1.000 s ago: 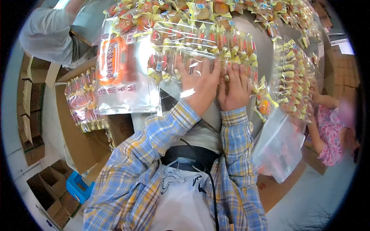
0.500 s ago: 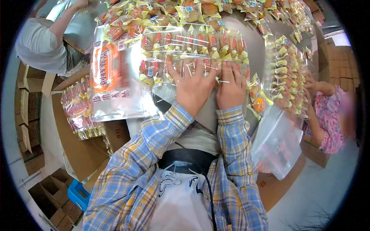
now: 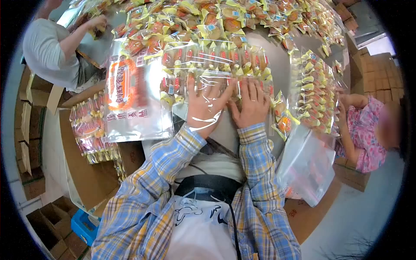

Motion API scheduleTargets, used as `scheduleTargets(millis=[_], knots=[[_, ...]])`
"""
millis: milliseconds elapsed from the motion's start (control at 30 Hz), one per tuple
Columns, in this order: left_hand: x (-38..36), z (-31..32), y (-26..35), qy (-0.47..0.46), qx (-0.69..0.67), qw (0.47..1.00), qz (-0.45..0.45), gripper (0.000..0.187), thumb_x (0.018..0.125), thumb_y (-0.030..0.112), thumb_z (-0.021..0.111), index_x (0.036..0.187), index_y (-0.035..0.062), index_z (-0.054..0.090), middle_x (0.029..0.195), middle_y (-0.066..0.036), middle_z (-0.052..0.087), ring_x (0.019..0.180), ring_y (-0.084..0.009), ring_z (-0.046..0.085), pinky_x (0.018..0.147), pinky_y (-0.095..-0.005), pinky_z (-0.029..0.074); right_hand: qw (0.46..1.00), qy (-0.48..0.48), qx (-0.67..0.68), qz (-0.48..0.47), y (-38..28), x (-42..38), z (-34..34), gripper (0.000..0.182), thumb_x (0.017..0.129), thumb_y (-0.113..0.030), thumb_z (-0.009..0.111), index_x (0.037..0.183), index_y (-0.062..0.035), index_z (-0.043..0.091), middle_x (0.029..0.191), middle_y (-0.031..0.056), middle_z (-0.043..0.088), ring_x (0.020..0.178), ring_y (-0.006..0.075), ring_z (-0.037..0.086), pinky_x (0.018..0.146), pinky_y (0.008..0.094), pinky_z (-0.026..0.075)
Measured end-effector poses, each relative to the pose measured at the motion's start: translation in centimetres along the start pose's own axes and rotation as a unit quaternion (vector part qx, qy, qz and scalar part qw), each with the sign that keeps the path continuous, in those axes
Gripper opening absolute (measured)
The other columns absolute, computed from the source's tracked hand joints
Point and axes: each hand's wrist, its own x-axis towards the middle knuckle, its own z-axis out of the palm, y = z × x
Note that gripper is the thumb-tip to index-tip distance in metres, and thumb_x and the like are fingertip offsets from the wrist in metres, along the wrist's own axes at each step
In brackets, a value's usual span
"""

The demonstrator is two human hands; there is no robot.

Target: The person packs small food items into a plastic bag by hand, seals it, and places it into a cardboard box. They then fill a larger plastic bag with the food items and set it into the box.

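Observation:
Both of my hands are at the near row of small wrapped cakes (image 3: 219,54), which lie in two rows inside a large clear bag. My left hand (image 3: 204,106) has its fingers spread and is partly under the clear film, touching the near row. To its right, my right hand (image 3: 251,104) lies on the same row with its fingers stretched out and the thumb apart. The bag's printed part (image 3: 138,97), with red and orange lettering, extends to the left. A loose wrapped cake (image 3: 284,122) is just right of my right hand.
Many wrapped cakes (image 3: 234,19) are heaped at the back. Another packed set (image 3: 314,93) and clear bags (image 3: 307,162) are at the right. A filled pack (image 3: 93,125) rests over a carton at left. Co-workers (image 3: 54,52) (image 3: 368,130) are on both sides.
My left hand has moved slightly left and nearer to me, with film now over its back. My right thumb has spread away from the fingers. The left co-worker's arm has shifted.

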Motion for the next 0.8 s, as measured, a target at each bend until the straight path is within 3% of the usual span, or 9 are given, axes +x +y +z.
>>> scheduleTargets(millis=[133, 367, 400, 500, 533, 633, 700, 767, 800], knots=[[-0.9, -0.4, 0.1, -0.008, 0.042, 0.997, -0.064, 0.054, 0.086, 0.024, 0.074, 0.139, 0.0274, 0.063, 0.145, -0.005, 0.057, 0.136, -0.0268, 0.052, 0.113, -0.073, 0.024, 0.999, 0.033, -0.02, 0.008, -0.6, 0.0, 0.4, 0.075, 0.081, -0.042, 0.074, 0.149, -0.0152, 0.055, 0.148, 0.0096, 0.055, 0.139, 0.0297, 0.048, 0.109, 0.0493, 0.033], [-1.3, 0.5, -0.7, 0.061, -0.011, 0.996, -0.057, 0.048, 0.087, 0.028, 0.072, 0.136, 0.0297, 0.066, 0.146, -0.004, 0.06, 0.139, -0.0294, 0.051, 0.113, -0.0763, 0.02, 0.994, -0.053, -0.089, 0.039, -1.2, 0.9, -0.2, 0.073, 0.079, -0.047, 0.076, 0.145, -0.023, 0.057, 0.152, 0.0077, 0.053, 0.144, 0.0323, 0.042, 0.113, 0.051, 0.029], [-1.4, 0.1, -0.9, 0.041, 0.002, 0.998, -0.04, 0.048, 0.088, 0.03, 0.071, 0.136, 0.0253, 0.066, 0.143, -0.006, 0.061, 0.139, -0.032, 0.051, 0.115, -0.0764, 0.018, 0.994, -0.08, -0.057, 0.041, -1.1, 0.9, -0.4, 0.079, 0.081, -0.046, 0.074, 0.151, -0.019, 0.05, 0.156, 0.0101, 0.049, 0.146, 0.0337, 0.039, 0.117, 0.0526, 0.025], [-1.5, -0.4, -0.5, -0.065, 0.045, 0.995, -0.064, 0.051, 0.082, 0.034, 0.076, 0.132, 0.0277, 0.068, 0.16, -0.008, 0.045, 0.15, -0.0324, 0.038, 0.115, -0.0759, 0.017, 0.999, -0.017, -0.04, 0.014, -0.6, -0.2, 0.4, 0.073, 0.082, -0.039, 0.074, 0.144, -0.0055, 0.056, 0.151, 0.0172, 0.052, 0.148, 0.039, 0.036, 0.115, 0.0568, 0.028], [-1.6, -0.1, -0.8, -0.028, 0.047, 0.997, -0.046, 0.053, 0.077, 0.029, 0.078, 0.128, 0.017, 0.07, 0.158, -0.013, 0.046, 0.147, -0.0347, 0.04, 0.117, -0.0742, 0.018, 1.0, -0.002, 0.018, 0.017, -0.8, -0.6, -0.1, 0.069, 0.082, -0.029, 0.072, 0.142, 0.0002, 0.055, 0.15, 0.0216, 0.05, 0.148, 0.0417, 0.035, 0.116, 0.0583, 0.03], [-3.2, -0.8, -1.3, 0.026, -0.078, 0.996, -0.023, 0.049, 0.077, 0.023, 0.079, 0.123, 0.0099, 0.07, 0.154, -0.016, 0.049, 0.143, -0.0378, 0.043, 0.121, -0.0719, 0.017, 0.997, 0.053, 0.014, -0.049, -2.5, -3.3, -1.8, 0.061, 0.081, -0.023, 0.07, 0.135, 0.0023, 0.059, 0.146, 0.0251, 0.052, 0.143, 0.0462, 0.041, 0.115, 0.0572, 0.036], [-4.8, -0.5, -1.2, 0.041, -0.097, 0.994, 0.009, 0.044, 0.078, 0.018, 0.078, 0.121, 0.0089, 0.072, 0.14, -0.018, 0.059, 0.136, -0.0417, 0.049, 0.121, -0.0715, 0.02, 0.986, 0.047, 0.131, -0.089, -2.4, -7.8, -1.0, 0.047, 0.078, -0.017, 0.069, 0.122, 0.0, 0.069, 0.131, 0.0227, 0.063, 0.127, 0.0441, 0.057, 0.104, 0.0532, 0.046], [-6.8, -0.6, -0.8, 0.058, -0.143, 0.987, 0.053, 0.044, 0.079, 0.018, 0.078, 0.121, 0.0095, 0.072, 0.137, -0.017, 0.061, 0.132, -0.0418, 0.053, 0.12, -0.071, 0.023, 0.968, 0.095, 0.154, -0.171, -2.9, -9.6, -5.0, 0.033, 0.075, -0.012, 0.069, 0.106, -0.0026, 0.074, 0.114, 0.0157, 0.071, 0.108, 0.0381, 0.066, 0.094, 0.0496, 0.05], [-7.0, -1.4, -0.1, 0.065, -0.157, 0.984, 0.051, 0.041, 0.079, 0.015, 0.077, 0.12, 0.0112, 0.073, 0.134, -0.015, 0.063, 0.13, -0.0407, 0.055, 0.118, -0.0704, 0.026, 0.972, 0.114, 0.152, -0.141, -2.2, -10.3, -6.8, 0.03, 0.073, -0.009, 0.069, 0.102, -0.0034, 0.075, 0.109, 0.0122, 0.072, 0.102, 0.0355, 0.067, 0.092, 0.048, 0.05]])
